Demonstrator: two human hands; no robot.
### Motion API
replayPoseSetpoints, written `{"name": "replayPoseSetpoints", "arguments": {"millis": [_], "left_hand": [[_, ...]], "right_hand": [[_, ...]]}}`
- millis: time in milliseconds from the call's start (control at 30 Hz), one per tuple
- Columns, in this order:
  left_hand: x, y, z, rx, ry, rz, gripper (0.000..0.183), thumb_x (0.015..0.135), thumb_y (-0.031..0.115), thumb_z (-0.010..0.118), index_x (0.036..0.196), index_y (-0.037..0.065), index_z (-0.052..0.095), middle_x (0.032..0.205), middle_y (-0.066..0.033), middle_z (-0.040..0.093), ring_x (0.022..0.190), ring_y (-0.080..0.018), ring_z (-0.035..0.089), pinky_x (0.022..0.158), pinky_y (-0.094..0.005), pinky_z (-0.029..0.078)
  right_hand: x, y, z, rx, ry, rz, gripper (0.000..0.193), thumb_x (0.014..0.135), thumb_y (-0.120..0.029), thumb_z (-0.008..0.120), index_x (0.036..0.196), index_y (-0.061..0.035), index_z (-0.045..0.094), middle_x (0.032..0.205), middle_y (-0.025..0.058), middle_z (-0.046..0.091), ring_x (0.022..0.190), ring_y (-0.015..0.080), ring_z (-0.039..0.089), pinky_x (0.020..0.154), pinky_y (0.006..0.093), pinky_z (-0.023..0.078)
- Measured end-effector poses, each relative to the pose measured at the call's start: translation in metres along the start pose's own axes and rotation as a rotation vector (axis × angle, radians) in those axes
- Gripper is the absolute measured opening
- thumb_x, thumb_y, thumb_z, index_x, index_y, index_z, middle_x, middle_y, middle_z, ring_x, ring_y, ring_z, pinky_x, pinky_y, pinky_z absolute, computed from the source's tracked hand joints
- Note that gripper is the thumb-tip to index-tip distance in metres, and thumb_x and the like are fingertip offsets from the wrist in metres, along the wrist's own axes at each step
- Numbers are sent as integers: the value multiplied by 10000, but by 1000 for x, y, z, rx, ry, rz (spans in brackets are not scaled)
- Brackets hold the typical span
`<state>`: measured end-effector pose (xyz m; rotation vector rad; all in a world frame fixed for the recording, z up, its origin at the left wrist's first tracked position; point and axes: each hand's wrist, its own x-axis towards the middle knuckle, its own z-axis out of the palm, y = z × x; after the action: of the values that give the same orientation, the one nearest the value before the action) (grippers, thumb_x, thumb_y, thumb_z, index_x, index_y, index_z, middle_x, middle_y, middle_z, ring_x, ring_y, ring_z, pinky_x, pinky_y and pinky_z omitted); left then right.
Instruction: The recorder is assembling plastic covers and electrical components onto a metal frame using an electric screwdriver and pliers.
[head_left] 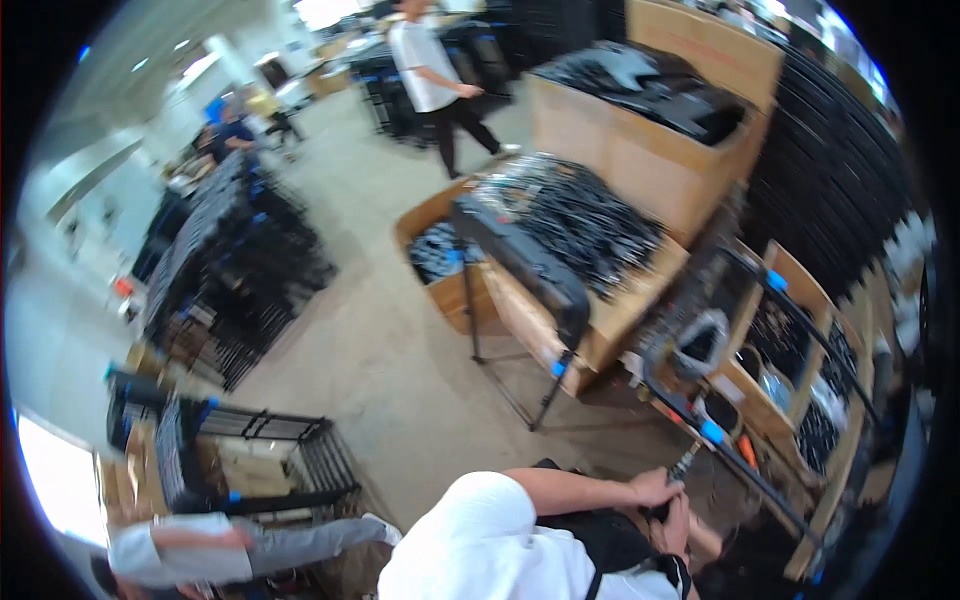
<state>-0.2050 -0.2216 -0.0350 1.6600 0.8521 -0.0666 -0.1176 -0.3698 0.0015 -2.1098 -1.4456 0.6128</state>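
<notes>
At the lower right, my left hand (655,488) and my right hand (677,524) are close together, with fingers closed. Both seem to be round the dark grip of a slim tool with a metallic shaft (685,461); its exact kind is blurred. The shaft points up towards a black tubular frame (765,480) with bright blue pieces on it. Whether the tip touches the frame, I cannot tell. My left arm (575,492) reaches across from a white sleeve, while most of my right forearm is hidden.
Beyond the frame, a divided wooden bin (757,377) holds small dark parts. Ahead are cardboard boxes (610,130) of black parts and a black frame on legs (535,270). Stacked black frames (235,270) stand left. One person (430,75) stands ahead, another (200,550) lower left.
</notes>
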Motion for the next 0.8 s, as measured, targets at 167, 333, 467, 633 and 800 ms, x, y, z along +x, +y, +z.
{"name": "replayPoseSetpoints", "arguments": {"millis": [167,333,467,633,800], "left_hand": [[-17,0,-23,-7,-168,-174,689,993,604,526,993,-43,763,920,-237,753,876,-362,748,787,-476,571],[6,-49,8,74,-289,-163,669,1009,604,502,1182,-9,707,1131,-285,721,1126,-353,698,964,-460,516],[33,7,11,445,-619,67,571,1037,549,497,1293,74,685,1245,-223,714,1201,-393,662,1023,-466,499],[75,161,4,354,-635,459,420,1052,398,548,1265,63,684,1212,-186,716,1179,-354,668,990,-432,525],[197,240,70,393,-180,762,241,989,247,631,1070,51,745,1046,-182,736,1027,-372,679,911,-469,531]], "right_hand": [[-2,-11,-7,-35,-190,65,628,788,-183,712,1378,-48,543,1357,212,555,1196,449,592,1017,518,502],[-31,5,-10,-9,-246,264,696,821,-248,724,1453,-70,493,1371,207,552,1226,444,585,1043,509,493],[-64,26,-39,25,-109,572,703,839,-262,708,1478,-72,487,1334,228,588,1219,446,594,1062,508,485],[-91,122,-85,54,146,789,660,813,-267,706,1421,-69,541,1316,260,609,1196,446,615,1046,505,495],[-76,236,-155,65,494,925,676,826,-151,724,1451,-66,480,1296,250,613,1184,469,616,1012,536,513]]}}
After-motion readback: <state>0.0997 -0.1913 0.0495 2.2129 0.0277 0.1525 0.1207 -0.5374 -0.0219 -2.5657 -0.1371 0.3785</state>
